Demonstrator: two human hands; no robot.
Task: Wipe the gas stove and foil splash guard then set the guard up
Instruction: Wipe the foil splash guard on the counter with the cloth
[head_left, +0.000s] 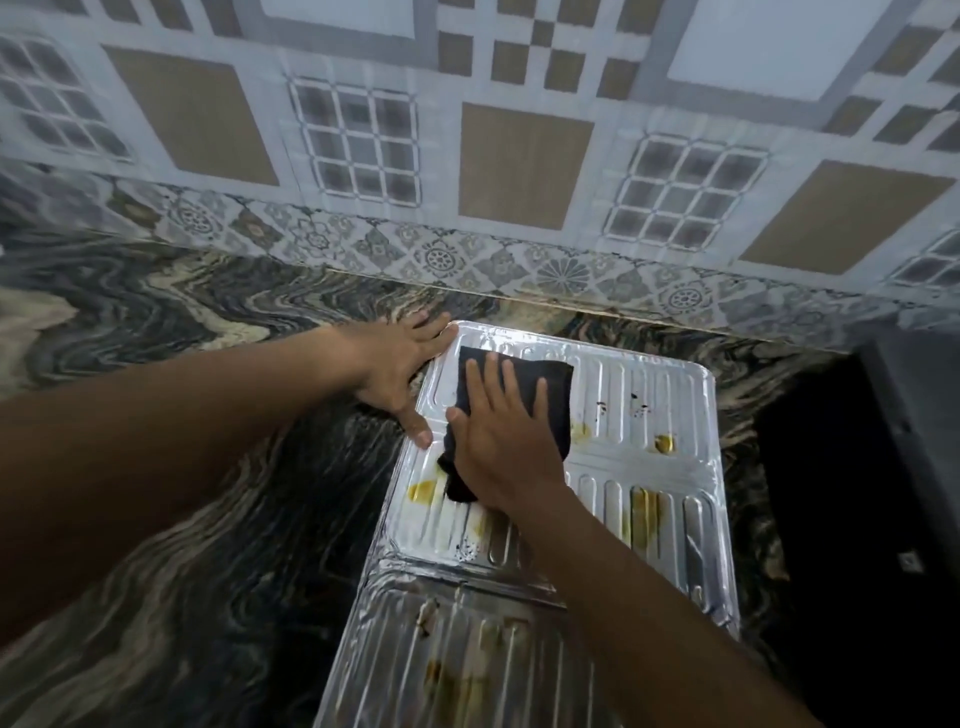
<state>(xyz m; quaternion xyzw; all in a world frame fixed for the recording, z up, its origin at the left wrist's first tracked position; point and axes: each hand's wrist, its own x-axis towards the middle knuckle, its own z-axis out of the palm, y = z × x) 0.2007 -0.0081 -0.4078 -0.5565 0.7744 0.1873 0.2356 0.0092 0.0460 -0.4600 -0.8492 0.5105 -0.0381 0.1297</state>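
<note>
The foil splash guard (644, 467) lies flat on the marbled counter, ribbed and silver, with yellow and dark stains on its panels. A dark cloth (519, 382) rests on its far left panel. My right hand (498, 441) presses flat on the cloth, fingers spread. My left hand (400, 364) lies flat with fingers apart on the guard's far left edge, thumb on the foil. The gas stove shows only as a dark shape (914, 441) at the right.
The dark marbled counter (182, 519) stretches left and toward me. A patterned tiled wall (519, 156) rises just behind the guard. A nearer foil panel (441, 649) carries more stains.
</note>
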